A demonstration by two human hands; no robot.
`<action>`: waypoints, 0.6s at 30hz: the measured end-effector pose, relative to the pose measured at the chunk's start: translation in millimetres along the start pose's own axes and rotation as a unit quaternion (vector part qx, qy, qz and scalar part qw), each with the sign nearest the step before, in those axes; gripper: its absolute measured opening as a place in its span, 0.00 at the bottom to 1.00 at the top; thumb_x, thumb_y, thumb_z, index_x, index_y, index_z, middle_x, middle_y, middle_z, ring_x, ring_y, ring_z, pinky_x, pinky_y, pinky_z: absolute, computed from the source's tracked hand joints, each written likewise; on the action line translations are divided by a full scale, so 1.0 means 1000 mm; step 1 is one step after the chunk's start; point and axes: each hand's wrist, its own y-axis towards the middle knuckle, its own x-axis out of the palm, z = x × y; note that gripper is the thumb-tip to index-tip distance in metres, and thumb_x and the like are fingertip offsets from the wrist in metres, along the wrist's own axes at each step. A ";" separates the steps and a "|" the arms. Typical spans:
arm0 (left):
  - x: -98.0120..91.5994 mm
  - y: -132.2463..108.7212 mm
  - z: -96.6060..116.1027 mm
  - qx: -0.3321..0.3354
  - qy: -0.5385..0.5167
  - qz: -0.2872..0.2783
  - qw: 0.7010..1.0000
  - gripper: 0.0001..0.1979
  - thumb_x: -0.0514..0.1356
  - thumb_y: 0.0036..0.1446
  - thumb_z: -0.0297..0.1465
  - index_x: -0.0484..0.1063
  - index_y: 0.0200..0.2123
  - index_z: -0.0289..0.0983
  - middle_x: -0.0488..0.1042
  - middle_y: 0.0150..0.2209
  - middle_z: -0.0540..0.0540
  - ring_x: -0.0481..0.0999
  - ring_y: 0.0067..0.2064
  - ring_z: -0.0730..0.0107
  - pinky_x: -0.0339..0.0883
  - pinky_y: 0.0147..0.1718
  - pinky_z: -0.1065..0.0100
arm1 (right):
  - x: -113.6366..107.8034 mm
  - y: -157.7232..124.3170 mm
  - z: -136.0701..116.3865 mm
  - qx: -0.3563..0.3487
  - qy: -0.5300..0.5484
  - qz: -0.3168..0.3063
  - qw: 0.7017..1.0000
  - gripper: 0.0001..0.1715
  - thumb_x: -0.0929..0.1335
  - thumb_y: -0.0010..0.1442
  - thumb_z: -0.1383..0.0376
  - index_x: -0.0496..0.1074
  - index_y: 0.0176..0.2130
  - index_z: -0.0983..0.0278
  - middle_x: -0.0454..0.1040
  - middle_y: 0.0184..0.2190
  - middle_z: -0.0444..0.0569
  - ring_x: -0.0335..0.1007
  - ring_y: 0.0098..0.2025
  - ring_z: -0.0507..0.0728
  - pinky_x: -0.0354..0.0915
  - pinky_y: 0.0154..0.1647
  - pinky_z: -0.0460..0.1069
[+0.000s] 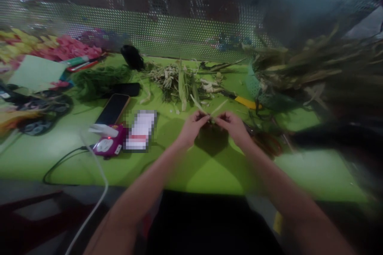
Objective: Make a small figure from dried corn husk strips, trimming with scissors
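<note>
Both hands meet above the green table, fingers closed in pinches. My left hand (194,125) grips a pale strip of dried husk (196,102) that sticks up to the left. Another pale strip (220,106) rises to the right from between the fingers of my right hand (232,125). The strips seem to cross or join at the fingertips, where the detail is dark and small. Just behind the hands lies a heap of dried plant pieces (166,79), with a broad green-yellow husk (182,87) on its front.
Right of the heap lies a yellow-handled cutter (247,102), near a green basket (254,83) overflowing with dry husks. On the left are a dark phone (113,109), a lit phone (141,129), a purple power box (112,143) with cables, and green netting (97,81). Perforated metal (179,34) stands behind.
</note>
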 end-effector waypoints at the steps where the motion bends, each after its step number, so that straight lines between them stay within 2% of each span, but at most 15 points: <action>1: -0.001 0.000 0.001 -0.007 -0.016 0.000 1.000 0.09 0.66 0.54 0.34 0.72 0.35 0.36 0.75 0.31 0.49 0.74 0.30 0.75 0.68 0.34 0.68 | 0.000 0.000 0.001 -0.007 -0.025 -0.008 1.000 0.19 0.75 0.49 0.51 0.72 0.30 0.63 0.73 0.26 0.44 0.65 0.27 0.51 0.61 0.27 0.47; 4: -0.002 0.001 0.002 -0.038 -0.061 -0.012 0.997 0.11 0.67 0.53 0.34 0.71 0.36 0.36 0.76 0.33 0.48 0.77 0.31 0.73 0.71 0.34 0.67 | -0.001 -0.001 0.004 -0.042 -0.106 -0.002 0.993 0.14 0.73 0.55 0.55 0.73 0.29 0.63 0.74 0.26 0.45 0.66 0.27 0.53 0.63 0.30 0.49; 6: -0.003 0.003 0.001 -0.055 -0.087 -0.011 0.995 0.12 0.68 0.53 0.33 0.70 0.37 0.36 0.77 0.33 0.48 0.78 0.32 0.73 0.72 0.37 0.66 | -0.003 -0.001 0.005 -0.093 -0.178 0.011 0.979 0.10 0.71 0.58 0.59 0.74 0.31 0.62 0.76 0.29 0.47 0.69 0.32 0.56 0.64 0.34 0.51; 8: -0.004 0.005 -0.001 -0.065 -0.110 0.006 0.992 0.11 0.67 0.53 0.31 0.69 0.37 0.36 0.77 0.33 0.47 0.78 0.32 0.72 0.73 0.38 0.64 | -0.005 -0.004 0.002 -0.178 -0.260 0.043 0.948 0.06 0.69 0.60 0.62 0.76 0.36 0.62 0.77 0.36 0.50 0.71 0.40 0.59 0.64 0.40 0.53; 11: -0.003 0.008 -0.002 -0.070 -0.146 0.040 0.986 0.08 0.65 0.55 0.28 0.69 0.37 0.36 0.78 0.33 0.47 0.78 0.33 0.72 0.72 0.39 0.65 | -0.003 -0.010 -0.002 -0.301 -0.354 0.073 0.882 0.12 0.69 0.62 0.64 0.77 0.46 0.60 0.76 0.44 0.53 0.68 0.48 0.62 0.62 0.46 0.55; 16: 0.001 0.005 0.002 -0.043 -0.153 0.043 0.986 0.08 0.66 0.52 0.28 0.70 0.35 0.36 0.75 0.32 0.50 0.75 0.35 0.74 0.69 0.38 0.69 | 0.015 -0.016 0.005 -0.395 -0.466 -0.040 0.790 0.18 0.67 0.62 0.70 0.77 0.49 0.54 0.77 0.44 0.49 0.67 0.47 0.60 0.59 0.47 0.55; 18: 0.002 0.002 0.002 -0.043 -0.145 0.039 0.988 0.09 0.66 0.51 0.29 0.70 0.35 0.36 0.75 0.33 0.51 0.75 0.35 0.74 0.69 0.38 0.69 | 0.022 -0.015 0.011 -0.415 -0.485 -0.062 0.767 0.20 0.66 0.62 0.72 0.78 0.48 0.53 0.78 0.45 0.48 0.67 0.48 0.59 0.58 0.50 0.55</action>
